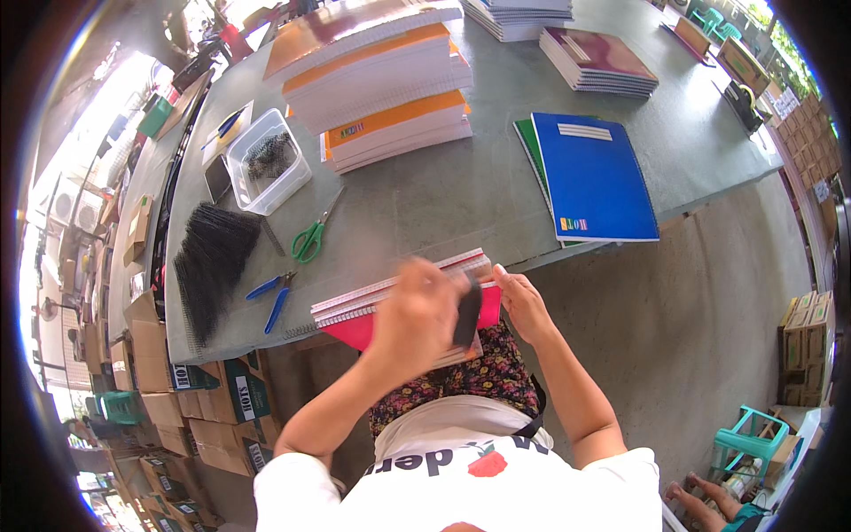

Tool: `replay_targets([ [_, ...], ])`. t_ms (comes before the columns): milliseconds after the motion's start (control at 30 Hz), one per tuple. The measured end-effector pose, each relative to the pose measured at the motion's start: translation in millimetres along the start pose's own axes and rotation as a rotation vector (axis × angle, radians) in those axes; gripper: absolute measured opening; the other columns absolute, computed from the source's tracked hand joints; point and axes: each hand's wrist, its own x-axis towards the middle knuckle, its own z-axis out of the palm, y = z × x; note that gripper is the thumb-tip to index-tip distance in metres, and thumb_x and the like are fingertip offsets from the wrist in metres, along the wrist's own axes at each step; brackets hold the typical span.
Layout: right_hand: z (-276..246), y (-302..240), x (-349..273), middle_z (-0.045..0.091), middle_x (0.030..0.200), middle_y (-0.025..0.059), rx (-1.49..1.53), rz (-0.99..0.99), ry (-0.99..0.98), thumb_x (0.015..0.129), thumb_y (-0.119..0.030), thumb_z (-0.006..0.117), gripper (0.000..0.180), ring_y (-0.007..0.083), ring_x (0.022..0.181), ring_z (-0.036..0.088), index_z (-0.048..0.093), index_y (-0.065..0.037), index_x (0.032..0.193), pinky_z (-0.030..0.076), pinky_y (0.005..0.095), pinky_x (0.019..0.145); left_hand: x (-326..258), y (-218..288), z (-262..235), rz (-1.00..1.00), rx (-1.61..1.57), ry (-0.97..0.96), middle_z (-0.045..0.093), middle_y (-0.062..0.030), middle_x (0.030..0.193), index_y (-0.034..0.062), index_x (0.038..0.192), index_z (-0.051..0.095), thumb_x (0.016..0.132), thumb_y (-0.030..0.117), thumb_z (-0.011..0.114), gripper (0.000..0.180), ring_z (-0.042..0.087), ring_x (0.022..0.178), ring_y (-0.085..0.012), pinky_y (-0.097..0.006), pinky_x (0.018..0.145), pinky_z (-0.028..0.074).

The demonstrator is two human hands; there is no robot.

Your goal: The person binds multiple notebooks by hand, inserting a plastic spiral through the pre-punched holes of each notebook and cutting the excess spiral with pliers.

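A spiral notebook with a pink cover (353, 332) and white page edges lies tilted at the table's near edge, above my lap. My right hand (525, 303) pinches its right end, thumb on top. My left hand (417, 312), blurred by motion, is curled over the middle of the notebook. Beside its fingers is a dark, elongated object (467, 312) that I cannot make out. Green-handled scissors (308, 241) and blue-handled pliers (274, 297) lie to the left, with a heap of black spiral coils (209, 264) beyond them.
A clear plastic box (282, 188) holds dark bits at the left. Tall stacks of orange-edged notebooks (399, 133) stand at the far side. Blue notebooks (598, 182) and maroon ones (603, 62) lie right. Cardboard boxes (232, 399) and a green stool (752, 436) stand on the floor.
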Motion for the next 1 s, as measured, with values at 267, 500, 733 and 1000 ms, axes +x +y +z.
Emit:
replay_targets([
  [267, -1.3, 3.3, -4.5, 0.064, 0.092, 0.0053, -0.042, -0.036, -0.032, 0.097, -0.038, 0.045, 0.045, 0.0087, 0.081, 0.057, 0.063, 0.003, 0.102, 0.046, 0.0229, 0.074, 29.2, -27.2, 1.8, -0.207, -0.4, 0.303, 0.06, -0.0105, 0.086, 0.0077, 0.085, 0.067, 0.075, 0.005, 0.066, 0.011, 0.06, 0.076, -0.0212, -0.031, 0.071, 0.047],
  [500, 17.6, 13.9, -3.4, 0.067, 0.096, 0.009, -0.11, -0.29, -0.026, 0.088, -0.005, 0.059, 0.011, 0.0122, 0.091, 0.06, 0.064, 0.002, 0.095, 0.047, 0.0256, 0.083, 39.8, -137.5, -2.8, -0.164, 0.32, 0.494, 0.063, -0.0119, 0.085, 0.0046, 0.092, 0.067, 0.078, 0.016, 0.068, 0.018, 0.06, 0.076, -0.025, -0.034, 0.07, 0.047],
  [733, 1.3, 9.4, -13.0, 0.065, 0.101, 0.0107, -0.036, -0.131, -0.09, 0.081, -0.001, 0.065, 0.023, 0.0152, 0.095, 0.061, 0.061, 0.003, 0.103, 0.049, 0.0288, 0.085, -4.1, -26.5, -2.5, -0.023, -0.086, -0.16, 0.062, -0.013, 0.074, 0.0049, 0.091, 0.065, 0.081, 0.012, 0.058, 0.013, 0.061, 0.074, -0.0317, -0.041, 0.067, 0.048],
  [1000, 2.9, 15.8, -10.1, 0.065, 0.1, 0.01, -0.056, -0.224, -0.06, 0.084, -0.011, 0.066, 0.024, 0.0122, 0.088, 0.062, 0.062, 0.003, 0.103, 0.051, 0.0267, 0.079, 2.6, -29.0, -4.6, -0.107, -0.245, -0.069, 0.06, -0.0154, 0.085, 0.0004, 0.085, 0.055, 0.081, 0.017, 0.063, 0.019, 0.059, 0.08, -0.034, -0.042, 0.069, 0.046],
])
